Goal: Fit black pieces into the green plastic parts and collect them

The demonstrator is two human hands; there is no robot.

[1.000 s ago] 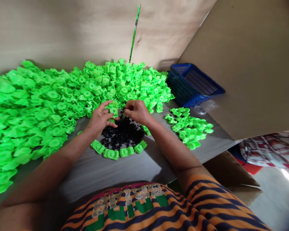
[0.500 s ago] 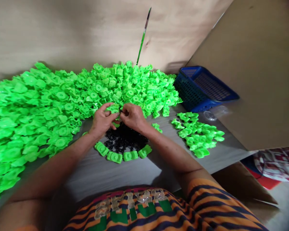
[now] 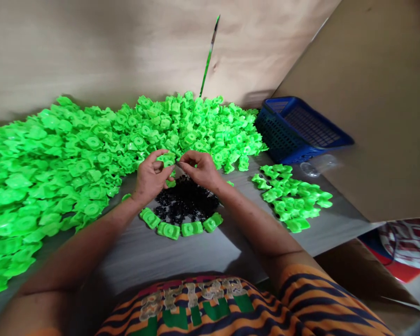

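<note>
a: what are the hands doing?

b: the left hand (image 3: 150, 179) is pinching a green piece (image 3: 167, 160) between thumb and fingers, holding it up just above the table (image 3: 182, 254). the right hand (image 3: 201, 169) is meeting it from the other side, its thumb and forefinger pressing together at the piece's edge. i cannot tell whether anything small is sitting between those fingertips.

a: and what is lying under them?

b: a pile of black bits (image 3: 187, 203) is sitting right below both hands. a curved row of green pieces (image 3: 180, 228) is lining the near side of that pile, touching it.

a: further out?

b: a big green heap (image 3: 73, 158) is spreading across the left and back of the table, reaching up to the wooden wall (image 3: 91, 46). a small green pile (image 3: 294, 198) is lying apart on the right. beyond it a blue basket (image 3: 301, 128) is standing beside a cardboard sheet (image 3: 371, 93), and a thin green stick (image 3: 210, 53) is leaning against the wall behind the heap.
</note>
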